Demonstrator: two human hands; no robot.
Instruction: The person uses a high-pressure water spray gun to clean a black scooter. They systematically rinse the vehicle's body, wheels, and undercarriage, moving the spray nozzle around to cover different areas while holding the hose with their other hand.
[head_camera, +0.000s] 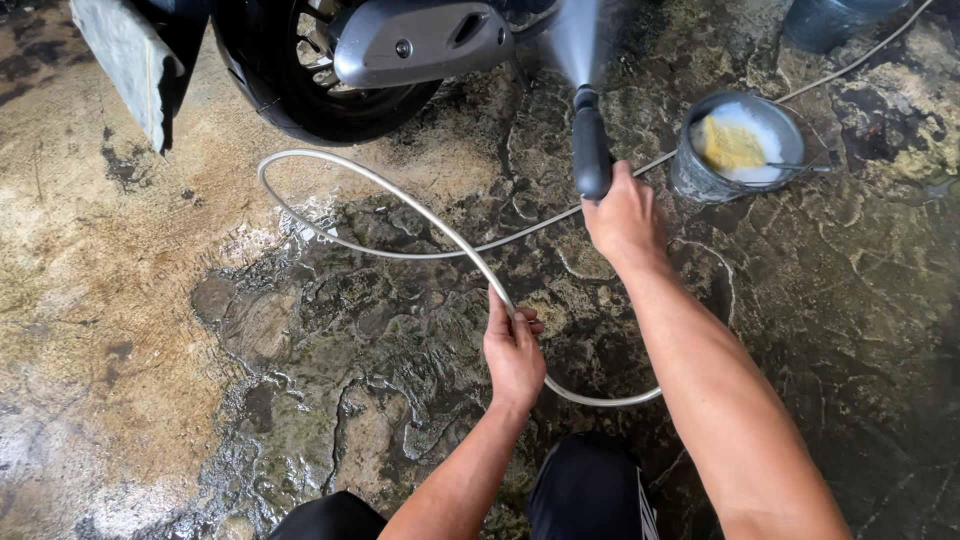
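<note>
My arms are bare to the frame's lower edge: no sleeves, watch or rings on my left hand or right hand. Below my left hand, black trousers cover both knees, with white marking on one leg.

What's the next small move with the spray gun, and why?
Probably tilt the spray gun in the right hand left, toward the rear wheel. The spray now passes right of the silver exhaust cover. The left hand holds the hose, with a slack loop.
</note>
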